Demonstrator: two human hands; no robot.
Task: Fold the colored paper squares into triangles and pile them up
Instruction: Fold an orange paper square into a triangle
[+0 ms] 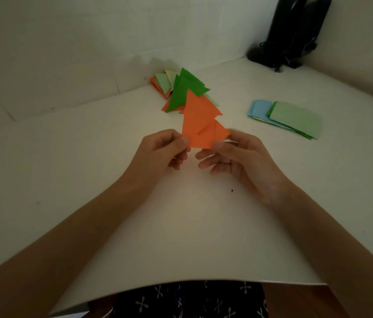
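White bench (89,180): both hands, left hand (165,149) and right hand (233,154), pinch orange paper (200,125); align corners before creasing, then pile far on triangles (181,92).

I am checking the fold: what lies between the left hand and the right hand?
In the head view, the orange paper lies there; the left hand pinches its lower left edge, the right hand its lower right edge.

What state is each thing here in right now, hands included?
orange paper: folded, pinched by both hands.
left hand: pinching the paper's left corner.
right hand: pinching its right corner.
pile of triangles: folded, loosely heaped by the wall.
stack of squares: unfolded, lying flat, slightly fanned.
black object: upright in the corner.
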